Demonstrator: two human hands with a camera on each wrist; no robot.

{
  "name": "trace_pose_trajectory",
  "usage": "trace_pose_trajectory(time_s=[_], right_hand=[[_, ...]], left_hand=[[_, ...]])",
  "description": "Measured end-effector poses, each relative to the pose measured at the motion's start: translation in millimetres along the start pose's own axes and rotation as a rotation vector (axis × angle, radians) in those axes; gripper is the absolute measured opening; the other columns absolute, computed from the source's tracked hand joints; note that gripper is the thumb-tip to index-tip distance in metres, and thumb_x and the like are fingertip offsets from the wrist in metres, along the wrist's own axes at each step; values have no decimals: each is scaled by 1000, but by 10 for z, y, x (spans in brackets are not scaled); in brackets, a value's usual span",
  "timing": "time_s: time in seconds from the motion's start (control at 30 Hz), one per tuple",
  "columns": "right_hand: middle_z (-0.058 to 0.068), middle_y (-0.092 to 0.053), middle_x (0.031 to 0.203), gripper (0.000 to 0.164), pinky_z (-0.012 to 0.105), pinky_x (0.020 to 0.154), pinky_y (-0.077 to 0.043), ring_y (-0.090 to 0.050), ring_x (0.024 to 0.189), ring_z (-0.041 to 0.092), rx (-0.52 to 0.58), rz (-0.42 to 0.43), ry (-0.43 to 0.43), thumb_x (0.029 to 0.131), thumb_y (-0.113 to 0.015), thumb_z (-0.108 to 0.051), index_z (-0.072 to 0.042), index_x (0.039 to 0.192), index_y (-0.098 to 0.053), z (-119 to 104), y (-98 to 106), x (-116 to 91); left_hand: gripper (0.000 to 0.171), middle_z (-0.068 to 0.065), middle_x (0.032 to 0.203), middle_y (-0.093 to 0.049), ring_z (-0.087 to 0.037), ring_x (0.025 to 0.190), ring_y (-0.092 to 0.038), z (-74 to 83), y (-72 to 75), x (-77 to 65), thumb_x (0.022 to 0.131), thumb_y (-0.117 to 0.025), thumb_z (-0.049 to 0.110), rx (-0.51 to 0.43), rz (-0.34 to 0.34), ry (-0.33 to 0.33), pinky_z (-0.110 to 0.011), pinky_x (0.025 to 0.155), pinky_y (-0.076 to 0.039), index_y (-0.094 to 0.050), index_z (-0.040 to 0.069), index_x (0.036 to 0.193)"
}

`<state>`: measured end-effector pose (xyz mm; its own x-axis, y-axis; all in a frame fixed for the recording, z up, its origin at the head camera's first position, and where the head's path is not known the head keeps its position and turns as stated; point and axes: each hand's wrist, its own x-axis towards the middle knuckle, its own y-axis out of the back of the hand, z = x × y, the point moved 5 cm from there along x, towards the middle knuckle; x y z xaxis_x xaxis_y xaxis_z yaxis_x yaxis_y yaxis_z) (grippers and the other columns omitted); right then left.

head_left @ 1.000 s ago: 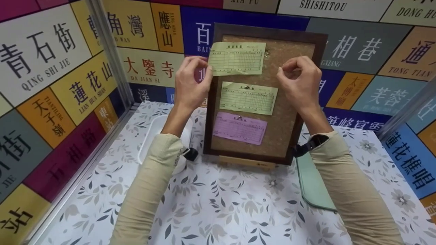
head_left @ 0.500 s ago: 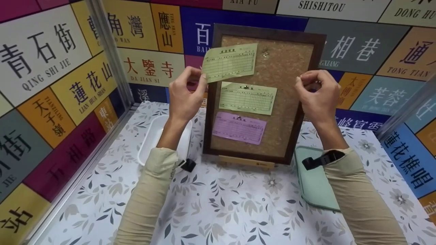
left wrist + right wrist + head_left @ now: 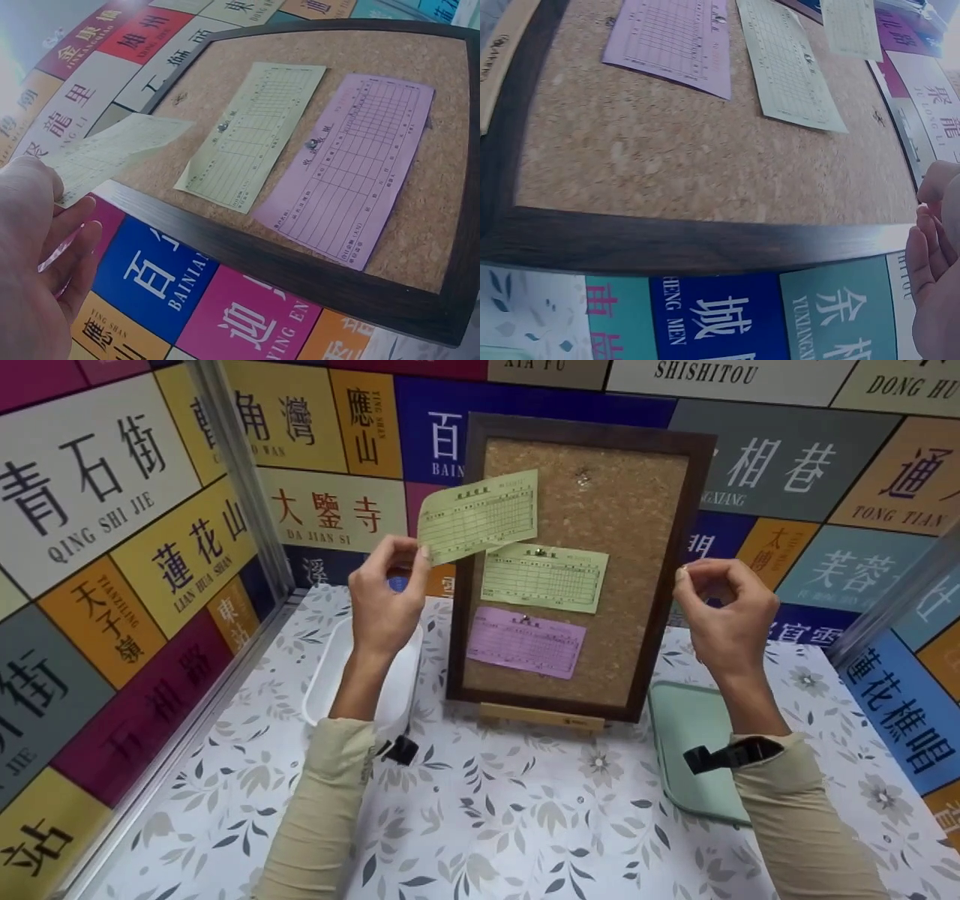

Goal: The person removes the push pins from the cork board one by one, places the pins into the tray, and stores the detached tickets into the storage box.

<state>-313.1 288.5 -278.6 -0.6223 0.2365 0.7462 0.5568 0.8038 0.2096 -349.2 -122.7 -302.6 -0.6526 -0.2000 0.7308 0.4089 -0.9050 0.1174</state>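
Observation:
My left hand (image 3: 386, 604) pinches the lower left corner of a pale green form slip (image 3: 480, 516) between thumb and fingers. The slip is tilted, its left part past the frame's edge. In the left wrist view that slip (image 3: 116, 150) stands off the cork. Another green slip (image 3: 544, 581) and a purple slip (image 3: 526, 643) are fixed to the framed corkboard (image 3: 630, 547), each with a small metal pushpin. My right hand (image 3: 727, 611) is beside the frame's right edge, thumb and fingertips together. Whether anything small lies between those tips is hidden, also in the right wrist view.
A small clump of metallic bits (image 3: 583, 478) shows on the upper cork. The board leans on a wooden stand (image 3: 541, 716). A white tray (image 3: 397, 690) stands left of it, a green tray or lid (image 3: 697, 780) at right, on a leaf-patterned tablecloth (image 3: 525, 832).
The upper green slip has moved left and down with my left hand, tilting and baring more cork. My right hand has moved right and down, away from the board's face.

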Motion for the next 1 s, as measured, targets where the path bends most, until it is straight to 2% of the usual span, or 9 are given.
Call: trace_pose_trajectory(time_s=[0.3,0.5,0.67,0.73,1.0], right_hand=[[10,-76,104,17,16,77,-52,-66,84,8,-26,13,-40,98,-77,-9,5,109,-76,251,172,-249],[4,-76,102,18,16,79,-53,-67,86,8,-44,15,-92,98,-78,-9,5,110,-76,468,270,-401],[-4,-75,101,18,15,78,-53,-67,84,7,-84,15,-136,98,-78,-11,2,110,-77,616,356,-533],[-6,-75,100,19,14,78,-53,-66,83,6,-100,18,-158,98,-79,-12,2,110,-77,666,389,-585],[-5,-75,94,18,12,70,-51,-66,78,5,-85,41,-199,97,-80,-10,5,107,-77,852,512,-728]], left_hand=[[14,-8,95,-81,-16,83,-73,-176,90,-237,104,-73,18,-38,48,15,-30,81,-58,-75,5,108],[17,-6,99,-80,-18,88,-75,-409,135,-370,107,-69,22,-37,56,97,-29,83,-59,-72,6,112],[19,-5,100,-81,-22,90,-77,-561,164,-441,109,-66,25,-50,32,166,-30,87,-61,-69,7,113],[18,-5,99,-80,-20,89,-77,-602,187,-463,109,-66,25,-48,28,182,-29,87,-61,-69,8,113],[19,-6,102,-81,-17,91,-77,-686,303,-504,109,-66,25,-21,31,220,-25,87,-60,-69,8,116]])
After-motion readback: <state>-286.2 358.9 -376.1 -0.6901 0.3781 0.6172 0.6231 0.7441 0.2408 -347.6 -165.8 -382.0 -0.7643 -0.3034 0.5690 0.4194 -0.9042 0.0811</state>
